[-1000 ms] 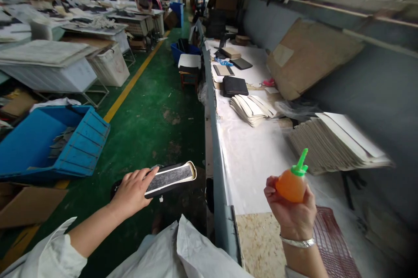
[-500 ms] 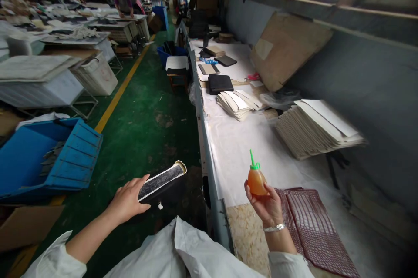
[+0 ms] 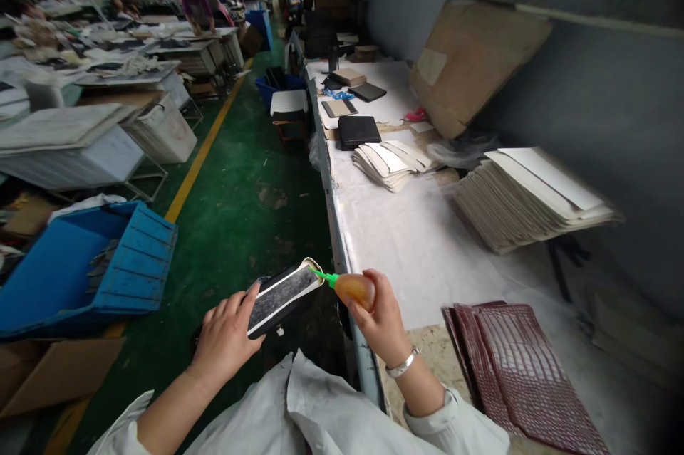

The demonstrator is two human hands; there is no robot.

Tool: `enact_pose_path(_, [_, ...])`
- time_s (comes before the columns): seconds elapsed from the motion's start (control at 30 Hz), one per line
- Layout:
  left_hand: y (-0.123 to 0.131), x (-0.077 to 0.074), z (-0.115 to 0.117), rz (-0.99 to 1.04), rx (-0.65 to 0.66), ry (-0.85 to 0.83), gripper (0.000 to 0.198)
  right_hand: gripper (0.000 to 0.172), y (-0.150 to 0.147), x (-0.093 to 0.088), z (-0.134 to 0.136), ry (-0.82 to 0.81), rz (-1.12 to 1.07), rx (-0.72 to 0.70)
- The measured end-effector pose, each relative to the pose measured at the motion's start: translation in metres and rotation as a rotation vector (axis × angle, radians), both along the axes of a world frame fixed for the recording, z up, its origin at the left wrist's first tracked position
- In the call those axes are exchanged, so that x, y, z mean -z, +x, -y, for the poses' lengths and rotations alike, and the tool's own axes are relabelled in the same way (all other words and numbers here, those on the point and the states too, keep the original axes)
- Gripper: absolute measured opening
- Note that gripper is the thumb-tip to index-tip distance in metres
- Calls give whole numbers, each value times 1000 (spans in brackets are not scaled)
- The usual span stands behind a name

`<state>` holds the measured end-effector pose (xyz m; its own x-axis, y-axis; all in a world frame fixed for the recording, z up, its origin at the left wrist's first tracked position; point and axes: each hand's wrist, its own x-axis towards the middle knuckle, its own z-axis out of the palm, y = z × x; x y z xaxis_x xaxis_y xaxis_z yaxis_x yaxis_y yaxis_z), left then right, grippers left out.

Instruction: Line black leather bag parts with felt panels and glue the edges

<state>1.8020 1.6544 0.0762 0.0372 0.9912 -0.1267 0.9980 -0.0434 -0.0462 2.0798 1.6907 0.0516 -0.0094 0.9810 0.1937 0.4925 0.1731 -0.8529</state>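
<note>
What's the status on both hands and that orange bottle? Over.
Left hand holding dark piece. Right hand holding bottle, tipped sideways. Nozzle at piece's far end, contact unclear. Nothing visibly in the way.

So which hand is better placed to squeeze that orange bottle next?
Probably the right hand: it holds the bottle, green nozzle at the end of the black piece; the left hand grips that piece.

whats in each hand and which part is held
The right hand holds the orange bottle by its body; the left hand grips the black piece across its left part.
</note>
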Motion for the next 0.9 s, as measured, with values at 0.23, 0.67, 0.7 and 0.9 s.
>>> enact_pose_path(0.23, [2, 9, 5, -3, 6, 38, 71, 44, -16, 4, -13, 40, 75, 7])
enact_pose_path(0.67, [-2, 13, 9, -6, -22, 35, 68, 42, -29, 3, -11, 33, 72, -44])
enact_pose_path(0.7, [-2, 14, 9, -5, -27, 32, 69, 42, -31, 3, -11, 38, 71, -33])
enact_pose_path(0.9, [-4, 16, 9, -4, -13, 44, 66, 41, -34, 4, -10, 43, 73, -63])
